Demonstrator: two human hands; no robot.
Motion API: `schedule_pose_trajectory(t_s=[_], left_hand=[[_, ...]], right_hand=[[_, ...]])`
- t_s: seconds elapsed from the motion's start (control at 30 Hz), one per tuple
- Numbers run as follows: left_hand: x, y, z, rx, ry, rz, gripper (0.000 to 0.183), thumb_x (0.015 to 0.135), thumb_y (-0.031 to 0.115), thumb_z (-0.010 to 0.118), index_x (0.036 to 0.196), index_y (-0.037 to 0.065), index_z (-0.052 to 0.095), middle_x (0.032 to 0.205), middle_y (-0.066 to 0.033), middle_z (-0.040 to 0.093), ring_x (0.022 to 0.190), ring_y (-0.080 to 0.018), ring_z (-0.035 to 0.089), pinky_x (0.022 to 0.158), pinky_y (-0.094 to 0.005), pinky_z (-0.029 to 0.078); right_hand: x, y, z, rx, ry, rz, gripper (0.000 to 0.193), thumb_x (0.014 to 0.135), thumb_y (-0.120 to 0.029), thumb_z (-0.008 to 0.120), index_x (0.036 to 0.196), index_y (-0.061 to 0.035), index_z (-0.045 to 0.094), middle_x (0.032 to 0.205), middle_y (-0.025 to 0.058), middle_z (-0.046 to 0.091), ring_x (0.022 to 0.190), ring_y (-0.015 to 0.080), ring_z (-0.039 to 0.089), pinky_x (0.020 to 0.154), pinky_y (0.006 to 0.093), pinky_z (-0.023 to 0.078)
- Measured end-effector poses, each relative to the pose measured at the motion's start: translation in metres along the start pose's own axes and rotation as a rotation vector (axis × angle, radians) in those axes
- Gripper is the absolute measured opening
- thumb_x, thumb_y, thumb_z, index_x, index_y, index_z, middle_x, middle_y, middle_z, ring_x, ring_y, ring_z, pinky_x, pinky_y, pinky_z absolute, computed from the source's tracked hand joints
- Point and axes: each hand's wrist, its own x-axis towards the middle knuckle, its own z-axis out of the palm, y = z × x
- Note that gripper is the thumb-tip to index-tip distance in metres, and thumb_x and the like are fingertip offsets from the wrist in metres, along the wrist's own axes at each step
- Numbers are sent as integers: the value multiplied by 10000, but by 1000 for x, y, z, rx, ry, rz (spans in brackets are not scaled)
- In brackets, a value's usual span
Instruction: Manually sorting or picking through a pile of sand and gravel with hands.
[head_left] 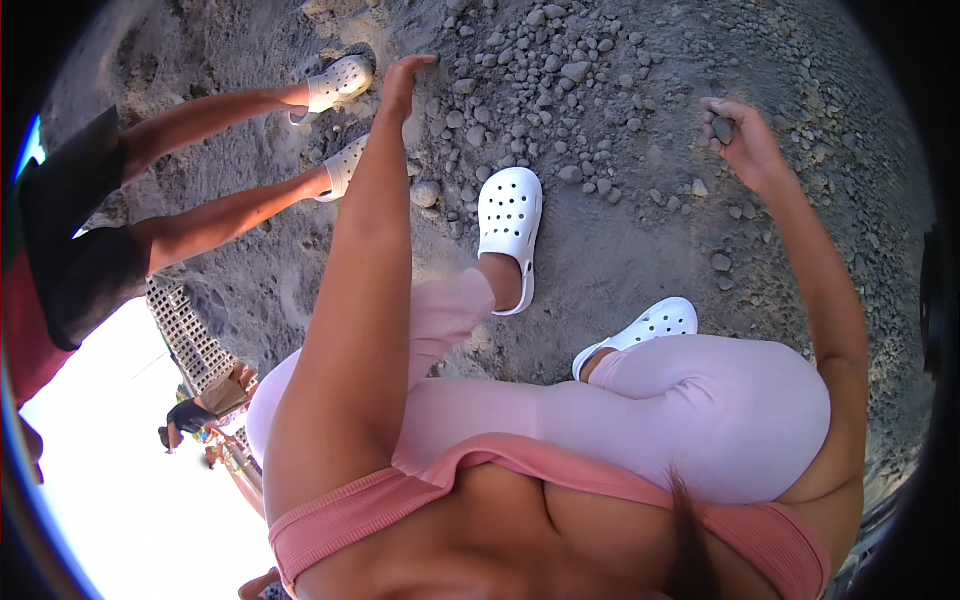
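Observation:
My right hand (752,150) is over the dirt at the right, its fingers curled round a dark grey stone (722,129). At the upper middle my left hand (402,82) is seen from the side, bent at the wrist. Its fingers stretch out to the right, and nothing shows in them. Just right of that hand lies a spread of loose grey stones (530,85) of mixed sizes. A larger rounded stone (425,194) sits below it, close to my left forearm.
My feet, in white clogs (511,212), are planted between my hands. On the left stands another person in dark shorts (95,250) and pale clogs (341,83). Rough grey ground (640,235) with gravel stretches around. Farther off at lower left are a lattice panel (190,335) and more people.

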Motion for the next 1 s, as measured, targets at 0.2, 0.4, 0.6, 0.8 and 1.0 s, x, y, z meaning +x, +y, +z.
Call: schedule_pose_trajectory(t_s=[0.2,0.4,0.6,0.8,1.0], left_hand=[[-8,24,48,288,267,-18,368,757,325,561,876,13,714,926,-146,676,945,-288,593,843,-347,445],[-59,99,143,274,-3,588,301,819,348,546,916,137,737,1011,-140,655,988,-278,597,829,-379,467],[-152,178,162,292,-865,677,337,901,260,429,988,131,728,1324,-113,476,1153,-262,517,992,-382,416],[-122,105,40,535,-637,98,340,907,306,445,1091,106,649,1256,-93,542,1150,-242,518,992,-386,401],[-160,-52,-51,886,-766,-212,413,775,365,568,1112,138,641,1236,-184,535,1246,-365,407,1054,-464,334]], right_hand=[[-12,-2,32,-153,0,11,274,900,-245,523,1042,-21,591,845,6,569,754,100,540,701,271,456],[-11,14,62,-126,-129,128,331,925,-345,475,1068,-64,577,852,18,575,763,124,553,732,295,477],[-26,28,104,136,-232,242,448,943,-447,364,1052,-60,563,853,59,592,724,153,579,632,264,507],[-25,35,129,13,-362,391,281,869,-332,567,908,-55,594,828,70,612,699,184,608,536,239,491],[-47,32,189,-7,-480,476,335,865,-378,569,899,-46,596,849,76,597,730,174,580,610,281,506]])
